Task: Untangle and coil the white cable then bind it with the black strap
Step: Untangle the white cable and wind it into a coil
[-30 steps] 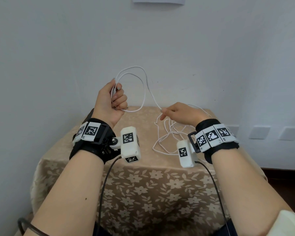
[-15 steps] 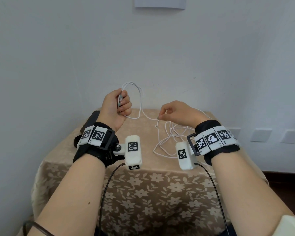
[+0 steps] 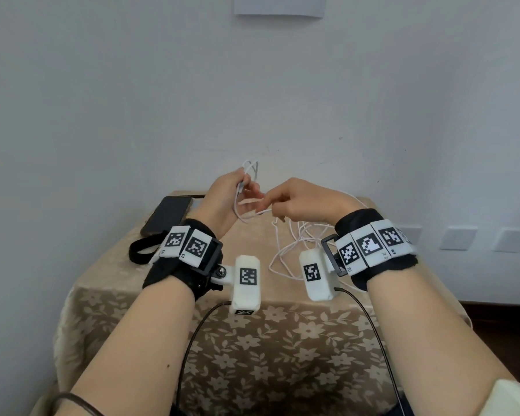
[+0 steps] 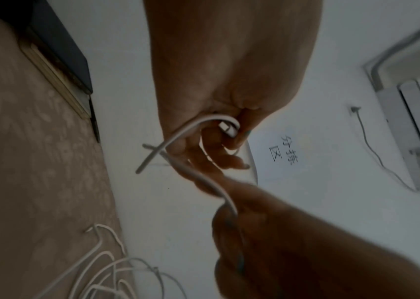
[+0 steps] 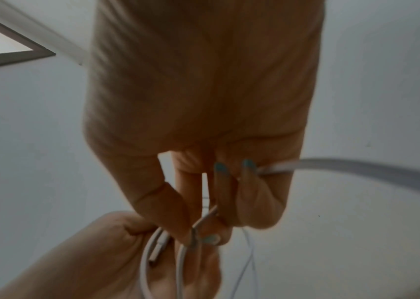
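Both hands are hovering above the far half of the surface, which is wearing a beige flowered cloth. The left hand is gripping a small loop of the white cable, its fingers curled round the strands with the plug end tucked in the grip; the loop is poking up past its knuckles toward twelve o'clock. The right hand is sitting just beside it at three o'clock, thumb and forefinger pinching the same cable where it leaves the loop, the other fingers curled in. In the right wrist view the strand is running out between those fingers. The rest of the cable is lying in a loose tangle on the cloth under the right hand and wrist, partly hidden by the wrist camera housing.

The black strap is lying at about nine o'clock of the tangle, near the left edge, half covered by the left wristband. A dark phone is resting face up at ten o'clock, close to the wall. A sheet of paper is hanging on the wall at twelve o'clock.
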